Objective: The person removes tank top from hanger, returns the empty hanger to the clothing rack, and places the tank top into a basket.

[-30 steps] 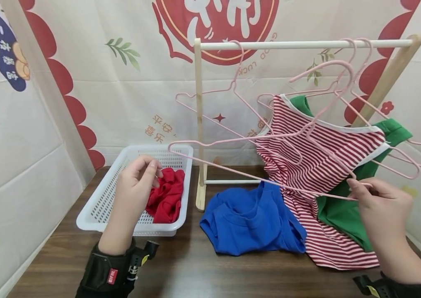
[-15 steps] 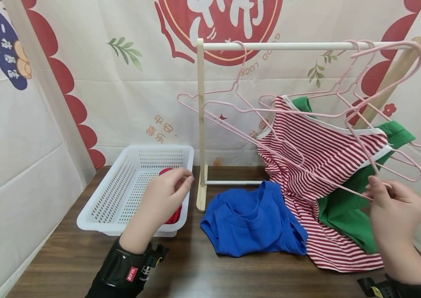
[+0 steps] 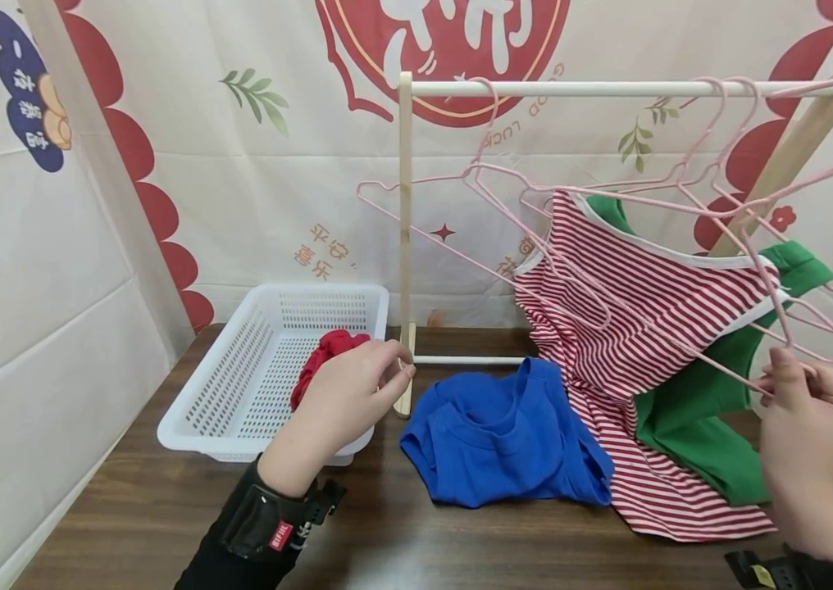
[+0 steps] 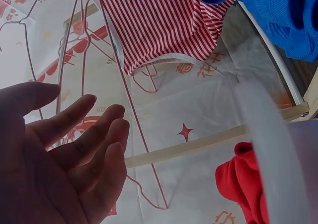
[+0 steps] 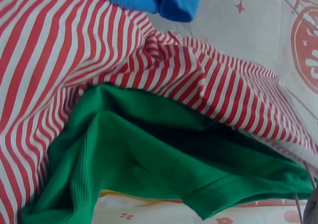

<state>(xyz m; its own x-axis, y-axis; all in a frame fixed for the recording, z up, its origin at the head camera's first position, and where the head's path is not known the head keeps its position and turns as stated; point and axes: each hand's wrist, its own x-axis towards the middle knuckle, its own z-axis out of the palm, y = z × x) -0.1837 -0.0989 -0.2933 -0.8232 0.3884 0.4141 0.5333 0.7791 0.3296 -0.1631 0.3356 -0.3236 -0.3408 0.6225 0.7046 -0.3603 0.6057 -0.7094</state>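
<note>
A pink clothes hanger (image 3: 766, 283) is pinched at one lower corner by my right hand (image 3: 822, 426), its hook reaching past the right edge of the head view. Behind it, a red-and-white striped top (image 3: 653, 303) and a green garment (image 3: 719, 451) hang from the rack, their lower parts on the table. My left hand (image 3: 357, 385) is over the basket's right side, holding nothing; the left wrist view shows its fingers (image 4: 107, 134) loosely bent and spread. A crumpled blue T-shirt (image 3: 508, 434) lies between the hands. My right hand is hardly visible in its own wrist view.
A rack with a white top rail (image 3: 594, 88) stands at the back, a bare pink hanger (image 3: 424, 233) on its left part. The white basket (image 3: 191, 414) at left holds a red garment (image 3: 324, 356). Patterned cloth walls (image 3: 261, 205) enclose the table (image 3: 121, 524).
My right hand has moved right with the hanger, whose hook swung right and out of view. My left hand has moved right, from over the basket's middle to its right side.
</note>
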